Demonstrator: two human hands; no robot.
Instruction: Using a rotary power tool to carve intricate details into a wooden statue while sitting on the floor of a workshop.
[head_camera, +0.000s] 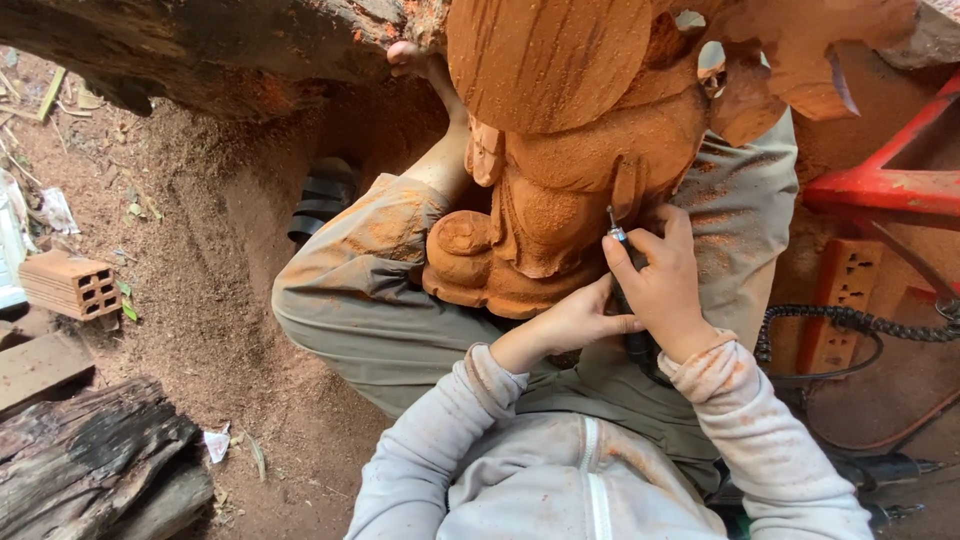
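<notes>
A reddish-orange wooden carved figure (560, 190) stands between my knees, thick with sawdust. My right hand (662, 285) is shut on a slim rotary carving tool (617, 232), held like a pen. Its metal tip touches the figure's lower right side. My left hand (565, 325) lies under the figure's base. Its fingertips press against the tool's dark body beside my right hand, and whether it grips the tool is hidden. My dusty olive trousers (370, 300) and grey sleeves frame the work.
A black flexible shaft (850, 318) runs right from the tool past a dusty orange power strip (840, 305). A red metal frame (880, 185) stands at right. A hollow brick (70, 285) and charred logs (90, 470) lie left on sawdust ground, with a big log (180, 50) overhead.
</notes>
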